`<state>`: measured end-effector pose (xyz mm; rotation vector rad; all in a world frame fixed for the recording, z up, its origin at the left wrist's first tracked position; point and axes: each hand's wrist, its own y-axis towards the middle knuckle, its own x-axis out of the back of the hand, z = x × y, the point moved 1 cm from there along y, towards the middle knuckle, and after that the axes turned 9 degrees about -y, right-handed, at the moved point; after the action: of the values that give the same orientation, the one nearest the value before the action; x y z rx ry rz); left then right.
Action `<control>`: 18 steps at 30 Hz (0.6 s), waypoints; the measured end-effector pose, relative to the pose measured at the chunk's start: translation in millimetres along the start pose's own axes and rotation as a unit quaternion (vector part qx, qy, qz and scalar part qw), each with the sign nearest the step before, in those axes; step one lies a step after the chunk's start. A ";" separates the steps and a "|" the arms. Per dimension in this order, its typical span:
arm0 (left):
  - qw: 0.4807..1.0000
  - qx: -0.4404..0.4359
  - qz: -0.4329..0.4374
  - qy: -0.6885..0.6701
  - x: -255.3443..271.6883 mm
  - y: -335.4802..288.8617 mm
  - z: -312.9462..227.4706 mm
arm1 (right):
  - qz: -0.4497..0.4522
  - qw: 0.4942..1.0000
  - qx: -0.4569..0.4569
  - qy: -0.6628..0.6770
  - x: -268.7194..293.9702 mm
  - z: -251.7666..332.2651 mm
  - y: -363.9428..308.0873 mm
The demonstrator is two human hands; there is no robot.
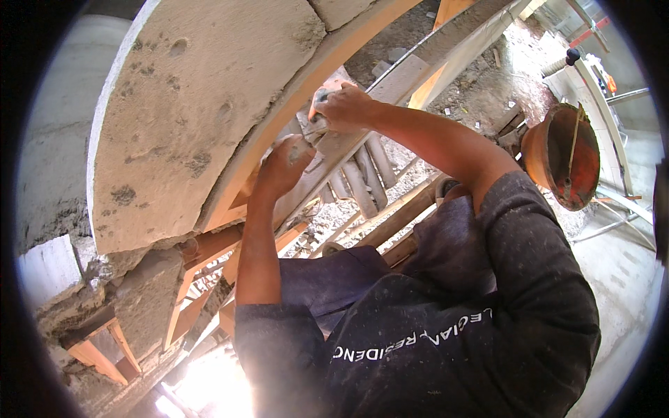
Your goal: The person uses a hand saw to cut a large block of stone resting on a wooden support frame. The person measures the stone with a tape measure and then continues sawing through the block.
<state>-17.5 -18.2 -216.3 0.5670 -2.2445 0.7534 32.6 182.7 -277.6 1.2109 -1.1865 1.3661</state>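
The right hand [346, 109] has its grip clenched around an orange tool [322, 96], which sits beside the curved wooden strip [254, 143] edging a pale slab [188, 118], above a long plank [397, 80]. The left hand [287, 165] is curled close to that strip, nearer the person, though whether its grip grasps anything cannot be told. A rusty bucket [537, 155] stands well apart, off to the right.

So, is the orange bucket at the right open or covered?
Open: the orange bucket shows its rim and inner wall, with no lid; only a thin strip, apparently the handle, crosses its mouth.
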 end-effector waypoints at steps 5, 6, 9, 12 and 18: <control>0.999 -0.015 -0.019 -0.034 12.2 -29.8 -17.9 | -0.121 0.991 -0.033 0.039 10.6 -1.7 20.6; 0.999 -0.024 -0.025 -0.038 14.2 -34.6 -21.7 | -0.210 0.976 -0.040 0.037 5.4 0.9 31.3; 0.997 -0.033 -0.042 -0.048 25.3 -53.9 -31.5 | -0.389 0.917 -0.065 0.052 -13.9 13.9 82.1; 0.997 -0.031 -0.045 -0.055 34.9 -68.8 -46.3 | -0.316 0.935 -0.131 0.093 -16.7 19.3 125.9; 0.997 -0.002 -0.060 -0.043 42.3 -100.7 -36.9 | -0.125 0.974 -0.164 0.093 -49.5 46.5 118.6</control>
<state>30.2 -75.6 -128.5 0.7385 -2.2672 0.6748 -76.2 122.2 -334.1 0.9377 -1.0393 1.0239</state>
